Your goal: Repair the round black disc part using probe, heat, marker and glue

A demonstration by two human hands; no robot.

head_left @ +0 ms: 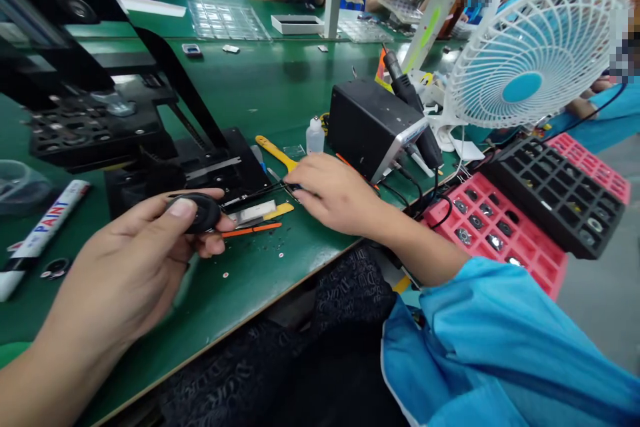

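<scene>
Between thumb and fingers, my left hand grips a small black rounded part above the bench. My right hand reaches over the bench, its fingers closed on a thin dark metal tool that looks like tweezers; the fingers partly hide it. Between the hands lie a whitish block, an orange stick and a yellow strip. Beyond my right fingers are a yellow-handled tool and a clear squeeze bottle.
A black press-like fixture rises at left, near a paint marker. At right stand a black control box, a white fan and pink and black part trays. Other people work across the green bench.
</scene>
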